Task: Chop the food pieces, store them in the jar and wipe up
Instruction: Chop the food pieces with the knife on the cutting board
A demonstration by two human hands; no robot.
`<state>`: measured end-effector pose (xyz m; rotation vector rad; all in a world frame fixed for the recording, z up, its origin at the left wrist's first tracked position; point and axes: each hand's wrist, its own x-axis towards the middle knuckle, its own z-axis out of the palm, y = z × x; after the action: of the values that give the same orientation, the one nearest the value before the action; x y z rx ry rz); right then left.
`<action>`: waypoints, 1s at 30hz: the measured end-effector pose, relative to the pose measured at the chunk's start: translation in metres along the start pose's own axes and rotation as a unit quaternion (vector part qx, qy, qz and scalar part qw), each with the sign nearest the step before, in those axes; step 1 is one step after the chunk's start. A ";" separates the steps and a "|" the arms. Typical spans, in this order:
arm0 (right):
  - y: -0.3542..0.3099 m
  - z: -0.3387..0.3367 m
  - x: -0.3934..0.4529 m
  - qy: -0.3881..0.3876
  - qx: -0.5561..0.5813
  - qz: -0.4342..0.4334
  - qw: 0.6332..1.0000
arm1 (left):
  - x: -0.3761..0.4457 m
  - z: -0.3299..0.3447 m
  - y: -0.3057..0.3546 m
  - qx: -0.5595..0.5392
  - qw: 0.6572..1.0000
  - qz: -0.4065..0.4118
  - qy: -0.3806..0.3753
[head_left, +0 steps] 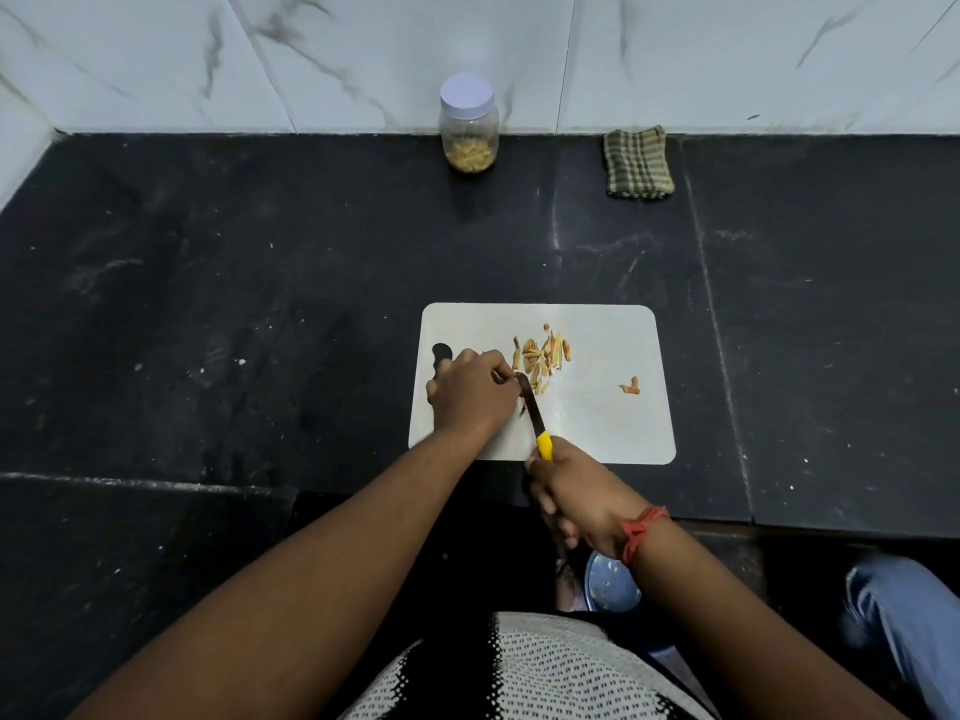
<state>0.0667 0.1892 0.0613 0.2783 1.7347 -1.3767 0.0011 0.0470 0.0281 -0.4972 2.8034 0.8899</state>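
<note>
Right hand (571, 491): nearest you, at the near edge of the cutting board, fingers wrapped round the yellow handle of the knife (535, 415).
Knife: one; its dark blade runs from your right hand away and slightly left, tip at the fingertips of your left hand.
Left hand (470, 392): on the board's left part, fingers curled down and pinching something small at the blade tip; you cannot see the piece itself under the fingers.
Cut pile (543, 356): one heap of thin pale sticks, too many to count, just beyond and right of the blade tip; sticks mostly point away from you.
Stray piece (630, 387): one curled orange bit, apart from the pile, to its right; your right hand is the nearer.
Cutting board (613, 423): one, white, long side across your view, on the black surface (260, 304).
Jar (469, 124): one, lid on, partly filled with similar sticks, far back against the wall, well apart from the board.
Cloth (638, 162): one, folded, checked, right of the jar.
Judgement: chopping looks unfinished; storing and wiping are not yet begun.
</note>
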 end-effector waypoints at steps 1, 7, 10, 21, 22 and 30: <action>-0.001 0.000 -0.001 -0.015 0.056 0.006 0.998 | 0.000 0.000 -0.001 0.003 1.000 0.002 -0.002; 0.003 -0.005 0.007 0.083 -0.276 -0.042 0.957 | 0.000 0.001 -0.003 -0.007 1.000 0.003 -0.003; 0.002 -0.002 0.011 0.103 -0.389 -0.074 0.912 | 0.001 0.001 -0.004 -0.001 1.000 0.011 -0.007; 0.011 -0.006 0.015 0.111 -0.388 -0.077 0.912 | -0.002 0.007 -0.004 -0.007 1.000 0.003 0.024; 0.013 -0.005 0.015 0.110 -0.396 -0.074 0.909 | -0.003 0.009 -0.004 -0.005 1.000 0.003 0.025; 0.007 0.001 0.009 0.040 -0.309 -0.037 0.950 | -0.004 0.012 -0.005 0.005 1.000 0.009 0.022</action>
<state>0.0664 0.1876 0.0505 -0.0824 2.1616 -0.8133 0.0070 0.0513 0.0166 -0.4967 2.8561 0.8778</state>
